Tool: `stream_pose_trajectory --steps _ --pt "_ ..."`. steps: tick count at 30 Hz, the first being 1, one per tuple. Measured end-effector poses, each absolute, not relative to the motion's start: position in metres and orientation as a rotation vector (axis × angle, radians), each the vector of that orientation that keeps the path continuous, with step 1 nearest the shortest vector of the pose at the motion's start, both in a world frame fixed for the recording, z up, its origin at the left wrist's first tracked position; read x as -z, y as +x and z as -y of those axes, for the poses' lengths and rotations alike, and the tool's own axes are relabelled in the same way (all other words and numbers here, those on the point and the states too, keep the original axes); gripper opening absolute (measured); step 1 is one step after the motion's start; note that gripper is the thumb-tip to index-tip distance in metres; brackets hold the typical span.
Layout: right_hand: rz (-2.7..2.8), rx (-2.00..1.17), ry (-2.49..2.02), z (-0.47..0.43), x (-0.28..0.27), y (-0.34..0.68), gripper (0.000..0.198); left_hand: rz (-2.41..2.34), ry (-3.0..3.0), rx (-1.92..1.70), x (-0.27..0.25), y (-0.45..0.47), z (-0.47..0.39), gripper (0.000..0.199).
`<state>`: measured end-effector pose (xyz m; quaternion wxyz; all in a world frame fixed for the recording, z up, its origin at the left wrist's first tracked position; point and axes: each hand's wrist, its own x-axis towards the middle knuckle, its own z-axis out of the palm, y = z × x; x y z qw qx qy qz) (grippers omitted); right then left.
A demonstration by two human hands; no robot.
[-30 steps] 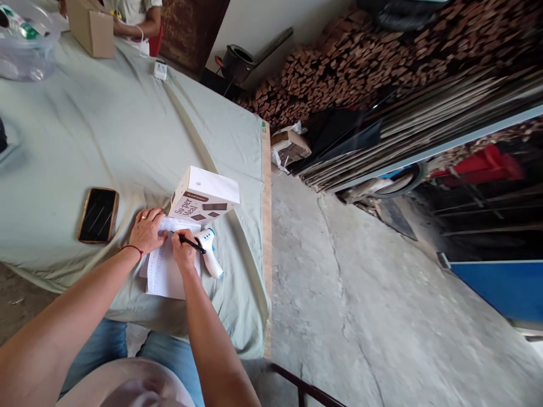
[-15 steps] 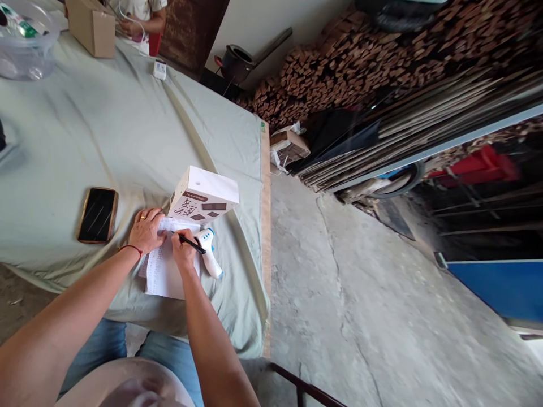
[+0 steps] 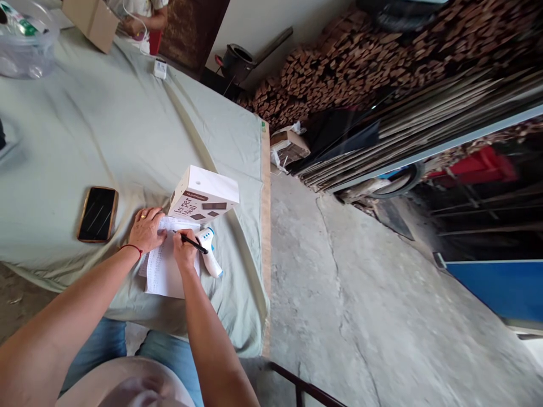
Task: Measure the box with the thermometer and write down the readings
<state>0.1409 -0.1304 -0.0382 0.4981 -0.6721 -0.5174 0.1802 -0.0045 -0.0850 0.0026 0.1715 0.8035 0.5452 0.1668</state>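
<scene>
My right hand (image 3: pixel 184 249) grips a black pen (image 3: pixel 195 244), its tip on a sheet of paper (image 3: pixel 167 277) that carries rows of handwriting along its left side. Flat on the sheet's upper left edge rests my left hand (image 3: pixel 146 229), fingers stretched out, with a ring and a red cord at the wrist. Just right of the pen lies a white and blue infrared thermometer (image 3: pixel 211 257). A white box (image 3: pixel 212 189) printed "Super Meal" stands at the paper's top edge. To the left of my left hand is a smartphone (image 3: pixel 98 215) with a dark screen.
A green cloth covers the table (image 3: pixel 139 130). Toward its far end are a cardboard box (image 3: pixel 94 25), a clear plastic tub (image 3: pixel 27 53) and a small white box (image 3: pixel 160 69). Another person's arm (image 3: pixel 155 21) shows there. Stacked firewood (image 3: pixel 322 62) lines the wall.
My right hand with the pen has shifted slightly right across the paper. The cardboard box at the far end has tilted. My left hand stays where it was.
</scene>
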Motion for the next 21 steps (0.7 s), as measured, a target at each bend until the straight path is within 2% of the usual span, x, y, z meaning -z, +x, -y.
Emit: stream_pose_trajectory --steps 21 --pt "1.253 -0.445 -1.63 0.1296 0.042 0.1428 0.014 -1.562 2.292 -0.455 -0.0029 -0.0042 0.0846 0.048"
